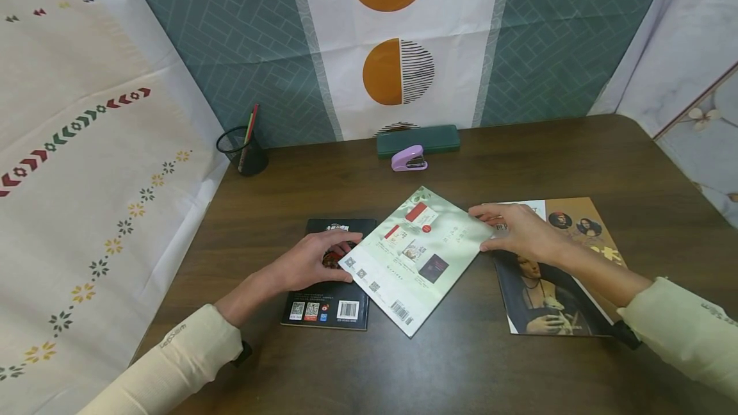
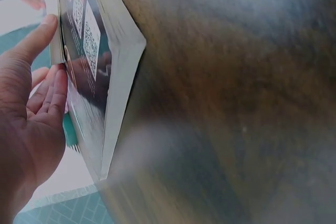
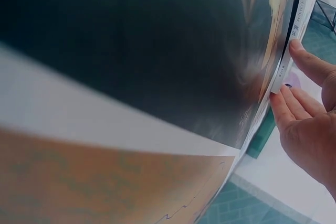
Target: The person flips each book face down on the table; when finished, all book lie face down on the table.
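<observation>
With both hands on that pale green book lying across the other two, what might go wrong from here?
The green book lies tilted, its corners resting on the black book and the art book. The left hand and right hand hold it only by its edges with thumb and fingertips, so it may slip or flex when raised. Sliding it might drag either book beneath out of place.
</observation>
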`<state>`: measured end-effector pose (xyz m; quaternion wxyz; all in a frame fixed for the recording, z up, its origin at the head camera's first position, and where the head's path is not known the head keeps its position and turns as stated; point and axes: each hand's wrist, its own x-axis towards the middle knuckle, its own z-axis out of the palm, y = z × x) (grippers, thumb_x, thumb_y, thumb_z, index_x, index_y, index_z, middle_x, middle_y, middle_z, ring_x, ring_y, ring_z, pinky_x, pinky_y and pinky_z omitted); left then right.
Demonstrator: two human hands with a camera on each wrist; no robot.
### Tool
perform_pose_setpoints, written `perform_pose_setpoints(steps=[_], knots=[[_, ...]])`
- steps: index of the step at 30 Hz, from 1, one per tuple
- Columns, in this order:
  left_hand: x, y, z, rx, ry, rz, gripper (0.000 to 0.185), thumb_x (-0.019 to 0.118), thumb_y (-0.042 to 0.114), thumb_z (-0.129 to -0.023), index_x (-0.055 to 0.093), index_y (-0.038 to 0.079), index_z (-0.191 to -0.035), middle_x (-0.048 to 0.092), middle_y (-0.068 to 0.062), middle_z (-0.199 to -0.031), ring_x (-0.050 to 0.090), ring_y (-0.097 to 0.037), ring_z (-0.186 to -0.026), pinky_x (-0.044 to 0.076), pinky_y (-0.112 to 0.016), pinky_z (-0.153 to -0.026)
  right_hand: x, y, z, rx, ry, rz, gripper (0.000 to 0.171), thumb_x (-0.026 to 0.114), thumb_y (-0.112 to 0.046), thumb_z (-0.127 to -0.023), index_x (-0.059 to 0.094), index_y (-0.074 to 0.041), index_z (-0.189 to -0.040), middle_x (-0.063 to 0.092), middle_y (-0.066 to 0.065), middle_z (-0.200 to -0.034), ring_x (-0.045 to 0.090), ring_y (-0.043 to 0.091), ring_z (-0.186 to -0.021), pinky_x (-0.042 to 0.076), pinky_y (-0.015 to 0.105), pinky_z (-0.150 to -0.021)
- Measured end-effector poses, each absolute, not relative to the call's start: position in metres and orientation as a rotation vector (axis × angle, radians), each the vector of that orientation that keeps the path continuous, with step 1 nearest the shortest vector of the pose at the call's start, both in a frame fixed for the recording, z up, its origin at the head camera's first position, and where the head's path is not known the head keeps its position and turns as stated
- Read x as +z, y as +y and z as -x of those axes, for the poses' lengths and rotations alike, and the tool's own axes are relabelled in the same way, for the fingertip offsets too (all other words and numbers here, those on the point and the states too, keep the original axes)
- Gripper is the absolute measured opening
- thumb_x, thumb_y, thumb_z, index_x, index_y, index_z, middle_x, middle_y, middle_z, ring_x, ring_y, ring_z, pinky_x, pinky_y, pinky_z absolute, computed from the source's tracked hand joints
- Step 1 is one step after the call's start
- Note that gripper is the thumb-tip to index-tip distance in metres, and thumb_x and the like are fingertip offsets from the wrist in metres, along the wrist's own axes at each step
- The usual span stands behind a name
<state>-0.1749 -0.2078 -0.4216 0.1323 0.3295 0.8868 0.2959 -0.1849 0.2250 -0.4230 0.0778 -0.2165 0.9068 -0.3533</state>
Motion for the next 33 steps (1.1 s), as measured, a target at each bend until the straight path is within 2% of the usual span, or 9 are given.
perform_pose_setpoints(steps=[7,15,25,30,33], knots=[[-0.421,-0.207,0.169,0.863,2.581,-0.973,0.076,0.093,0.017,-0.084,0.058,0.011,-0.151,0.068,0.002,-0.120,0.063,-0.012,-0.098,0.058,-0.029,-0.078,-0.423,0.223,0.184,-1.066,2.722,0.645,0.068,0.088,0.000,-0.085,0.059,0.005,-0.146,0.062,0.026,-0.143,0.064,0.045,-0.125,0.054,0.059,-0.102],[-0.419,-0.204,0.160,0.805,2.637,-0.961,0.076,0.096,0.021,-0.082,0.062,0.013,-0.149,0.069,0.002,-0.120,0.064,-0.012,-0.099,0.057,-0.027,-0.076,-0.423,0.222,0.185,-1.066,2.754,0.663,0.065,0.087,0.000,-0.085,0.061,0.005,-0.144,0.064,0.026,-0.141,0.065,0.046,-0.123,0.055,0.059,-0.098],[-0.417,-0.204,0.150,0.702,2.676,-1.056,0.069,0.095,0.030,-0.081,0.067,0.017,-0.144,0.069,0.000,-0.135,0.065,-0.013,-0.107,0.059,-0.031,-0.087,-0.422,0.219,0.191,-1.076,2.752,0.665,0.060,0.087,0.001,-0.085,0.064,0.005,-0.140,0.066,0.027,-0.138,0.065,0.048,-0.123,0.055,0.060,-0.099],[-0.417,-0.203,0.145,0.654,2.696,-1.136,0.068,0.096,0.035,-0.080,0.070,0.015,-0.140,0.069,0.000,-0.135,0.065,-0.014,-0.108,0.059,-0.032,-0.089,-0.421,0.215,0.194,-1.046,2.766,0.670,0.057,0.086,0.001,-0.086,0.065,0.006,-0.139,0.067,0.027,-0.137,0.065,0.048,-0.123,0.054,0.062,-0.099],[-0.417,-0.202,0.143,0.640,2.700,-1.187,0.069,0.095,0.038,-0.080,0.070,0.014,-0.140,0.070,0.000,-0.135,0.067,-0.017,-0.114,0.059,-0.034,-0.092,-0.421,0.213,0.196,-1.030,2.763,0.658,0.057,0.086,0.002,-0.086,0.064,0.006,-0.140,0.066,0.027,-0.137,0.065,0.049,-0.124,0.053,0.062,-0.100]])
